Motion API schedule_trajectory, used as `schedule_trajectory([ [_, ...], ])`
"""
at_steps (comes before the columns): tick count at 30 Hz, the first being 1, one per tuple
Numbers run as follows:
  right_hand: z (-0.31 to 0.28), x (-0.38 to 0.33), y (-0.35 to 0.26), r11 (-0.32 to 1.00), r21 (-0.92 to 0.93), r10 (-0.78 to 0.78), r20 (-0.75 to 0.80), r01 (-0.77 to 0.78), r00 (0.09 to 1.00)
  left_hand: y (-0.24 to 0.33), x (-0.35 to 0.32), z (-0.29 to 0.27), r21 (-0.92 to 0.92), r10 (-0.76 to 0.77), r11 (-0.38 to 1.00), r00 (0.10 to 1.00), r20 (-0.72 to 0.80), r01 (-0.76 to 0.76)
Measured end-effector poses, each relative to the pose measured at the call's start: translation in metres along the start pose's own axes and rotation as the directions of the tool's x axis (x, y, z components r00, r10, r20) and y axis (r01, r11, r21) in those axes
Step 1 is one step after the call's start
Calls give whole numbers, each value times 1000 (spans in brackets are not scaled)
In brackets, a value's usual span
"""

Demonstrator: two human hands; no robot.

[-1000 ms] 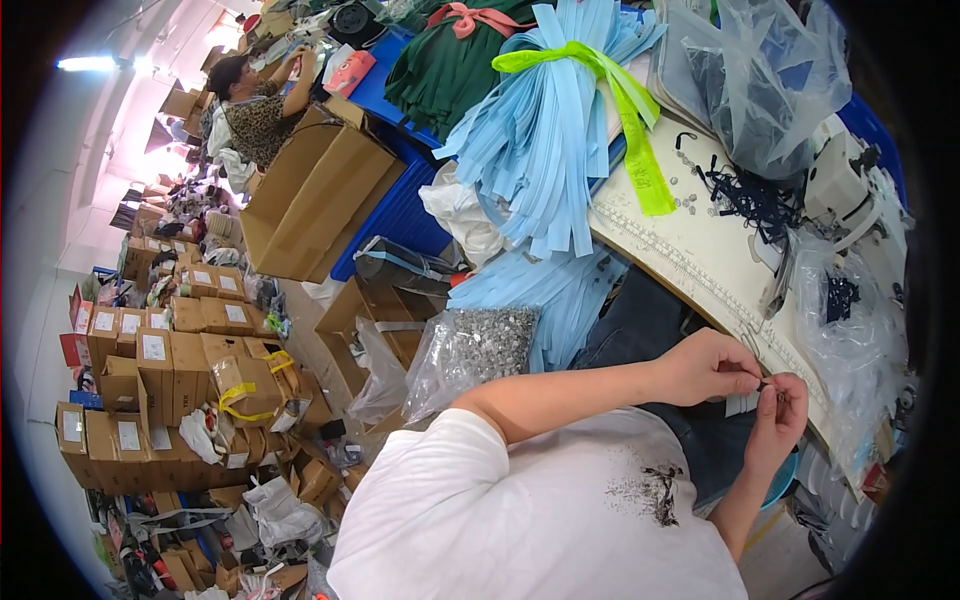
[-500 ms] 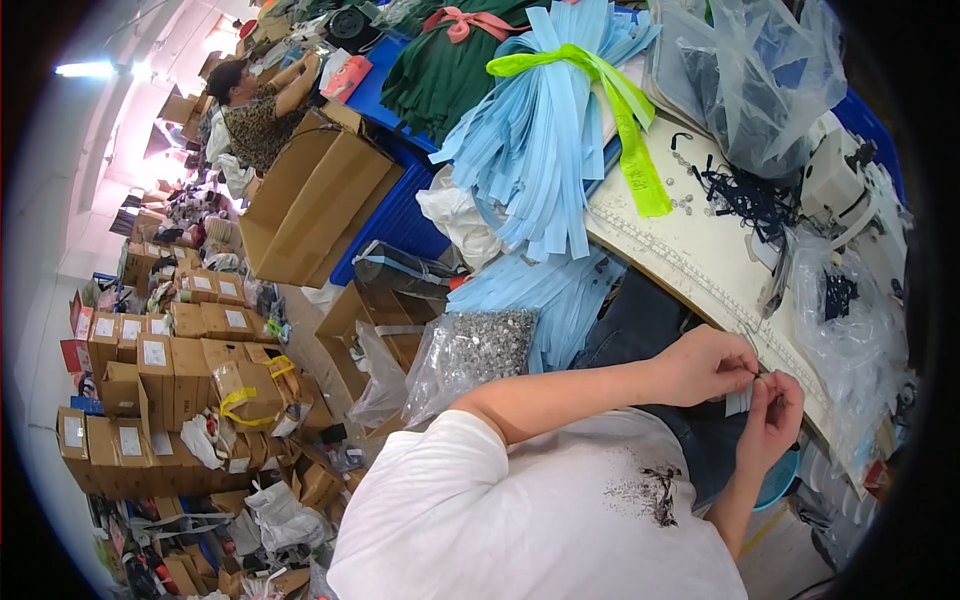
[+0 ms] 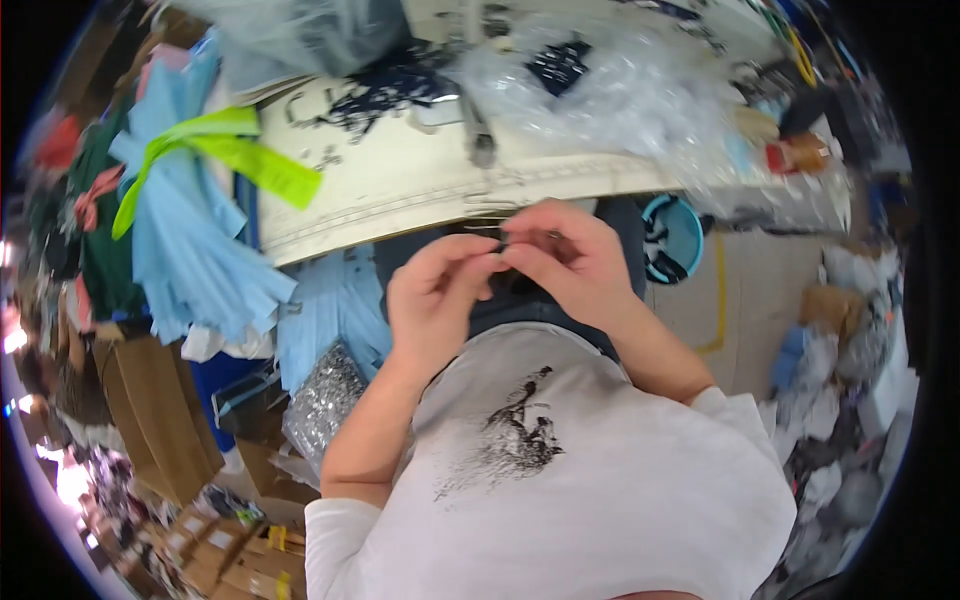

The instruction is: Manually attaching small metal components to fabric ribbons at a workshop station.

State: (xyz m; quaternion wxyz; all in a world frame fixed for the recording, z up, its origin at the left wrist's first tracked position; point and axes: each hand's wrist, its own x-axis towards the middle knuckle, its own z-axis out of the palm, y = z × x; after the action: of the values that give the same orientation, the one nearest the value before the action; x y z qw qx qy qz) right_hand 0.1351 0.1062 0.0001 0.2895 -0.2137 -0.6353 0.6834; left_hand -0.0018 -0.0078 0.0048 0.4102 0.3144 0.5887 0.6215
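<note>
Fingertips of both hands pinch a small dark piece between them.

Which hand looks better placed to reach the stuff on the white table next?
Probably the right hand: it sits higher, nearer the table edge. The left hand is lower, over the lap. Both pinch one small dark item.
</note>
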Motion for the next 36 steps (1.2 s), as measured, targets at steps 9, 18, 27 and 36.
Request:
schedule_trajectory([
  [9, -18, -6, -6, 964, 220, 130, 89, -147, 988, -4, 0, 11, -192, 11, 981, 999, 51, -1],
  [18, -18, -3, -8, 962, 238, 127, 41, -133, 991, -6, 11, 6, 412, 387, 825, 918, 87, -387],
  [27, -24, 4, -6, 884, 388, 247, 83, -259, 965, -9, 8, 5, -413, 114, 910, 971, 210, -17],
  [36, -13, 7, -15, 848, 421, 301, 116, -321, 947, -18, 15, 4, -690, 204, 722, 937, 285, 53],
])
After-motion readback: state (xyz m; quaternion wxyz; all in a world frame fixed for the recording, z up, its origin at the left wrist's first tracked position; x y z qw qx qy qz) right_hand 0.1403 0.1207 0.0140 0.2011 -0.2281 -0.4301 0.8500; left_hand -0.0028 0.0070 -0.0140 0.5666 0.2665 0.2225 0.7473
